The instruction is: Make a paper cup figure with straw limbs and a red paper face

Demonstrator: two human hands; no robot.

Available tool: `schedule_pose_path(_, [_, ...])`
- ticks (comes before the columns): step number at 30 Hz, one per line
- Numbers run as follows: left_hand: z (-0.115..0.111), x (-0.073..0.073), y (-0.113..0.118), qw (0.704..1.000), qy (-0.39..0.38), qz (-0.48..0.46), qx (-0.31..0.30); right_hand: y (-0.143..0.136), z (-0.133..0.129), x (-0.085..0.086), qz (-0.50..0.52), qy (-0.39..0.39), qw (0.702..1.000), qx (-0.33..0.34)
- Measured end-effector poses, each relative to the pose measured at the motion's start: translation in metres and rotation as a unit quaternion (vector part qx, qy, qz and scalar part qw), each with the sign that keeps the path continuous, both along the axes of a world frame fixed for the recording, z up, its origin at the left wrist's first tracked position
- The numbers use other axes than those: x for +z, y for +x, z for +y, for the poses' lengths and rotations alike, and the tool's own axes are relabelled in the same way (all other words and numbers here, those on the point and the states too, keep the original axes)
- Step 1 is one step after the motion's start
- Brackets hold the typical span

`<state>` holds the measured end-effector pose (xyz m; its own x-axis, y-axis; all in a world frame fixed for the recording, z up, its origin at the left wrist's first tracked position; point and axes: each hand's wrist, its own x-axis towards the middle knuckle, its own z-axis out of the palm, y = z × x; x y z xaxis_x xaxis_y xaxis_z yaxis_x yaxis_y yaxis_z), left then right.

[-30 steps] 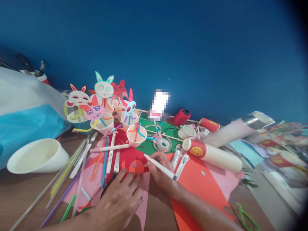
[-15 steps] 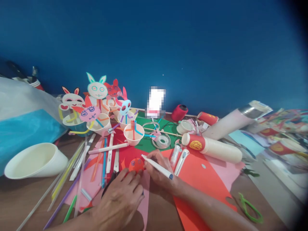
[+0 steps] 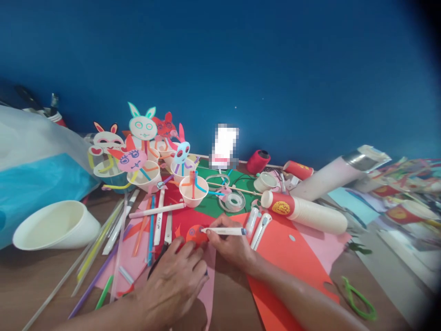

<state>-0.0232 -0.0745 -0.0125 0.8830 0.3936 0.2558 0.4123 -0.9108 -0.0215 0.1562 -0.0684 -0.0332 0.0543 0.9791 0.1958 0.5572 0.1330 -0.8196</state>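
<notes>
Pen has swung level, tip at orange face, nearside of cup. Right hand grips pen; left hand covers face's near edge, grip unclear. Eyes drawn, lower face hidden; cup's straws headless.

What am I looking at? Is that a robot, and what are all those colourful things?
No robot here! These are a person's two bare hands, seen by a camera worn on that person's head, looking forward and down. The right hand holds a white marker, its tip at an orange paper face. The left hand rests at the face's near edge. On the brown table lie coloured straws, sheets of paper, a stack of cups and a craft knife. Animal-faced figures stand in cups at the back left.
</notes>
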Motion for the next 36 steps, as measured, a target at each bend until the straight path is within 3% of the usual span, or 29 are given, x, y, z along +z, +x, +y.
schedule_pose_path(36, [0.001,-0.002,-0.002,1.000,-0.015,-0.017,0.005,0.000,0.001,0.003,0.028,-0.016,0.999,-0.012])
